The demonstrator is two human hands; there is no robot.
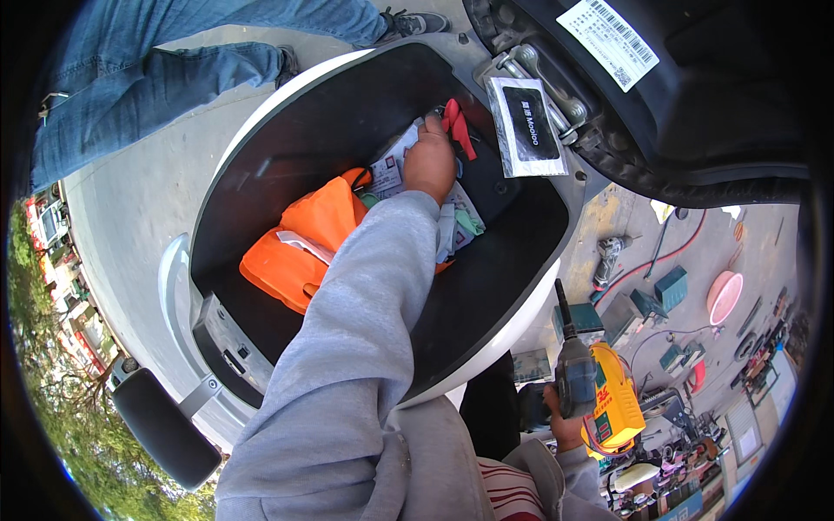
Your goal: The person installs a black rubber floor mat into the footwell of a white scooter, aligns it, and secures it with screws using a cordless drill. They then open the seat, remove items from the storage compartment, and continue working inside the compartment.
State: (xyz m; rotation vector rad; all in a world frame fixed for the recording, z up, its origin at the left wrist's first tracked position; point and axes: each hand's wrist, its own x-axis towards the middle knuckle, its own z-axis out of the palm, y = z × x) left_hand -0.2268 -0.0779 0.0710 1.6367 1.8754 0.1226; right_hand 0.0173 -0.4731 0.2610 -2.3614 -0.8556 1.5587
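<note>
My left hand [430, 156] reaches into the dark under-seat storage compartment [449, 332] of a white scooter. Its fingers are bunched over printed papers [391, 170], beside a red strap [461, 133]; what they grip, if anything, is hidden. An orange fabric bag [313, 238] lies left of my forearm, a pale strip across it. Pale green pieces [469, 223] show right of my wrist. Outside the compartment, at lower right, my right hand [564, 420] grips a dark cordless power tool [576, 378] with a long bit pointing away from me.
The raised seat [723, 124] stands at upper right on its metal hinge [541, 91]; a plastic packet [529, 127] rests beside it. A person's jeans [163, 104] are at upper left. Another drill [610, 257], a yellow box [612, 397] and a pink basin [724, 297] are at right.
</note>
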